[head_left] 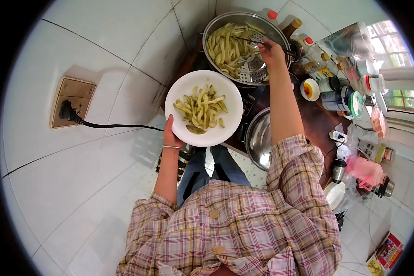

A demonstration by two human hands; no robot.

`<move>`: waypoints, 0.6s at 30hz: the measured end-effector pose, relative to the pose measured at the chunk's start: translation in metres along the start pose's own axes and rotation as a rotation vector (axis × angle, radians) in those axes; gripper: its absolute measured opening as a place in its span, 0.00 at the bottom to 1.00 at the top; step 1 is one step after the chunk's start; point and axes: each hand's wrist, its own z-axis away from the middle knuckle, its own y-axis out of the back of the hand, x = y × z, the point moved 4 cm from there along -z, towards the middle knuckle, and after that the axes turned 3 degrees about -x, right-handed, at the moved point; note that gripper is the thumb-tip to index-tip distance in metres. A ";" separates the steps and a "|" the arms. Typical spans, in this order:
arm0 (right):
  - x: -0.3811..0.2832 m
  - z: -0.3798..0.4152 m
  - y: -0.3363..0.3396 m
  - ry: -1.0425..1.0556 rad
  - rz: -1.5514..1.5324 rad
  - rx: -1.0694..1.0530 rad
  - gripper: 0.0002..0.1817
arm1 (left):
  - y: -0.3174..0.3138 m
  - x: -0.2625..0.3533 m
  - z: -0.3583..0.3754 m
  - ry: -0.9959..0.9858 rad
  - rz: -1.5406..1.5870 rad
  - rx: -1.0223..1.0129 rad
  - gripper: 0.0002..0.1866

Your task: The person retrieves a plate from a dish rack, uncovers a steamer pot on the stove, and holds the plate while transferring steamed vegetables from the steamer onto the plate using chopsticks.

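Pale green vegetable strips [202, 108] lie in a white bowl [174, 94], its rim gripped by the person's left hand [169, 132]; more strips fill much of a metal steamer pot [254, 66] just beyond. The right hand [272, 53] holds what look like dark chopsticks [250, 41] over the pot, seemingly transferring strips, so the next move calls for a firm pinch and a level bowl.

One large bowl [233, 105], one steamer [254, 65]
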 end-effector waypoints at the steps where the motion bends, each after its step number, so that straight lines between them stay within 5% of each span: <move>1: 0.002 0.003 -0.004 0.018 0.019 0.017 0.14 | -0.002 0.001 0.000 -0.008 -0.008 -0.005 0.30; 13: -0.006 0.062 0.002 0.004 -0.094 0.009 0.14 | 0.003 -0.001 -0.006 -0.028 0.009 -0.043 0.30; 18: -0.024 0.133 -0.019 0.030 -0.024 -0.294 0.14 | -0.002 0.002 -0.006 -0.028 -0.013 -0.020 0.30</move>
